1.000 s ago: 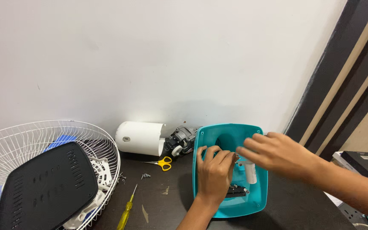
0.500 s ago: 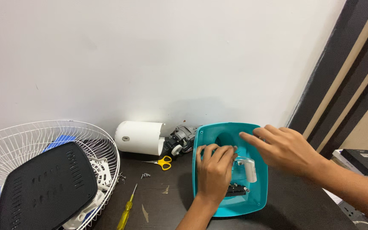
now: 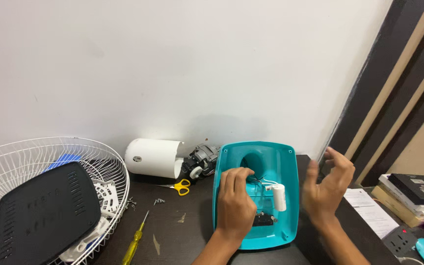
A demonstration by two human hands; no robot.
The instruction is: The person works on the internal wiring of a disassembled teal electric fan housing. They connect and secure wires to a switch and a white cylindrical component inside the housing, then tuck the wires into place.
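Nearest the camera, your left hand (image 3: 235, 203) rests palm down inside the teal plastic housing (image 3: 283, 162), which lies open side up on the dark table (image 3: 182, 240). Its fingers are curled and pressed against the interior near the round opening at the far end; whether they pinch anything beneath them cannot be told. Your right hand (image 3: 327, 189) hovers just beside the housing's right rim, fingers spread and loosely bent, gripping nothing and touching nothing.

Inside the housing, a small white cylindrical capacitor (image 3: 280, 197) lies just to the right of your left hand, with thin wires (image 3: 266, 182) running from it toward the opening. A dark switch block (image 3: 263, 219) sits below it, partly hidden by your left wrist.

To the left on the table lies a yellow-handled screwdriver (image 3: 136, 240), pointing away from you. Further left, a white wire fan guard (image 3: 89, 157) holds a black plastic cover (image 3: 40, 216) and a white plastic part (image 3: 105, 196). A few loose screws (image 3: 159, 200) lie near the guard's rim.

Further back, small yellow-handled scissors (image 3: 181, 186) lie just left of the housing. Behind them, against the wall (image 3: 197, 64), a white cylindrical motor cover (image 3: 154, 157) lies on its side, with a grey motor (image 3: 203, 159) touching its right end.

At the far right edge, a stack of flat boxes and papers (image 3: 408, 194) stands well apart from the housing.
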